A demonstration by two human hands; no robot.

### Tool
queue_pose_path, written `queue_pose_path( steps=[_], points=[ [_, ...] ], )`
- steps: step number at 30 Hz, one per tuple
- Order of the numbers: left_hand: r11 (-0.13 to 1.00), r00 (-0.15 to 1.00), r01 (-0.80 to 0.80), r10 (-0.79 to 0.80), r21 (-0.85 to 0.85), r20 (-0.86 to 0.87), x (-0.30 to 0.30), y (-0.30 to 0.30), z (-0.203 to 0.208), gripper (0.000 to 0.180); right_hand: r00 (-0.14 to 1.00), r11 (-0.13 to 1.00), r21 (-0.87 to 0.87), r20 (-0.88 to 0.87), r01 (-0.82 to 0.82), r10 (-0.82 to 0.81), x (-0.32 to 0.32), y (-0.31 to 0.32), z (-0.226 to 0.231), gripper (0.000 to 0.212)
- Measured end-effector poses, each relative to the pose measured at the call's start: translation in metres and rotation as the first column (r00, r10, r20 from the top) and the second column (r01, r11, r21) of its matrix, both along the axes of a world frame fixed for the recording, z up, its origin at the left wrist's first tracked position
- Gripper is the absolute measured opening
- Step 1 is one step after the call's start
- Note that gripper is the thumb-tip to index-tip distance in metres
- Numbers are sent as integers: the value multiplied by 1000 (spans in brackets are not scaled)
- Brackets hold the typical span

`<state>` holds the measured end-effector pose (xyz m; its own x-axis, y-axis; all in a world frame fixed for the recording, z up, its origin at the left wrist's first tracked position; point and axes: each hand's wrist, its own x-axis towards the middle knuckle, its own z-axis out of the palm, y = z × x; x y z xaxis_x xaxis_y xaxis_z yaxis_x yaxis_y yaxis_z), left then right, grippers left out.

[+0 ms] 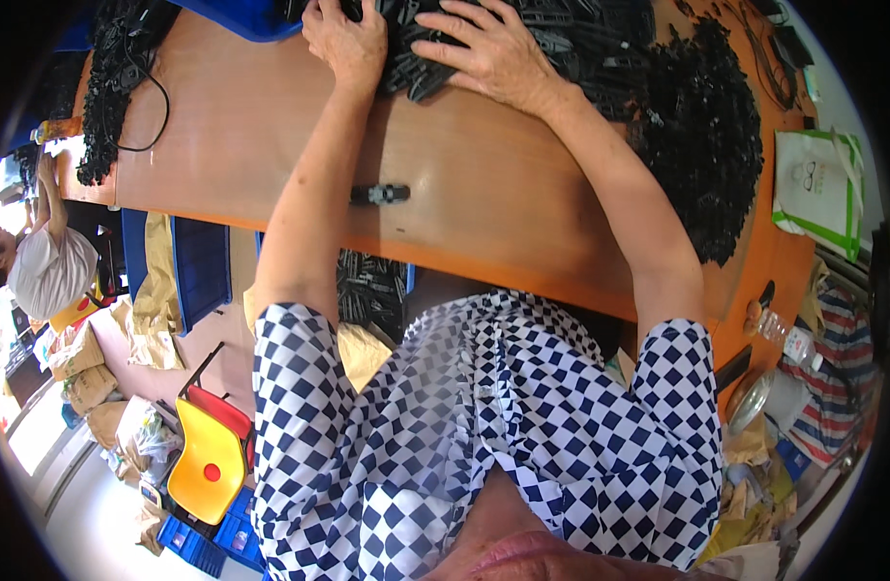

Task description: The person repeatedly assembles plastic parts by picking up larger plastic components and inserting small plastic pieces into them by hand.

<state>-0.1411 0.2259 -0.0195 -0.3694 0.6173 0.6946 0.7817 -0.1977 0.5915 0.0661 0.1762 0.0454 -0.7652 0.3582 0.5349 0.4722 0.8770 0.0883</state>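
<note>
A heap of black plastic clip-like parts (585, 44) lies at the far side of the orange-brown table (232, 126). My left hand (348, 44) rests at the heap's left edge, fingers bent and apart around dark parts; its fingertips run out of the picture's upper edge. Just right of it, my right hand (498, 63) lies over the heap with its fingers spread, touching several parts and gripping none that I can see. One loose black clip-like part (380, 195) sits by itself nearer the table's front edge, beside my left forearm.
Smaller black pieces (706, 145) form a pile at right; another dark pile (106, 107) lies at left with a cable. A blue bin (256, 17) stands at the back. A green-edged bag (817, 189) and plastic bottle (788, 339) are at right. Far left, another person (53, 266) works.
</note>
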Motion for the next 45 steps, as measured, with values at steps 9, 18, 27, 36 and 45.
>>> queue_pose_path(
  steps=[9, 18, 27, 36, 45],
  points=[
    [958, 959, 282, -283, -50, -15, -40, -18, -8, 52, 986, 987, 80, 70, 143, -148, 9, -23, -13, 48],
    [997, 988, 61, -55, -42, 141, -75, -17, -20, 62, 975, 976, -9, -42, 220, -220, 32, -55, 0, 61],
    [949, 938, 316, -311, 8, -152, -29, -61, 37, 26, 862, 908, -98, -287, 407, -417, 105, -83, 22, 19],
    [759, 700, 459, -629, -461, -339, -3, -180, 44, 16, 683, 662, -293, -40, 690, -729, 168, -177, -5, 14],
    [789, 764, 350, -552, -504, -334, -59, -235, -4, 16, 810, 810, -63, 123, 583, -573, 162, -177, -18, 22]
  ],
)
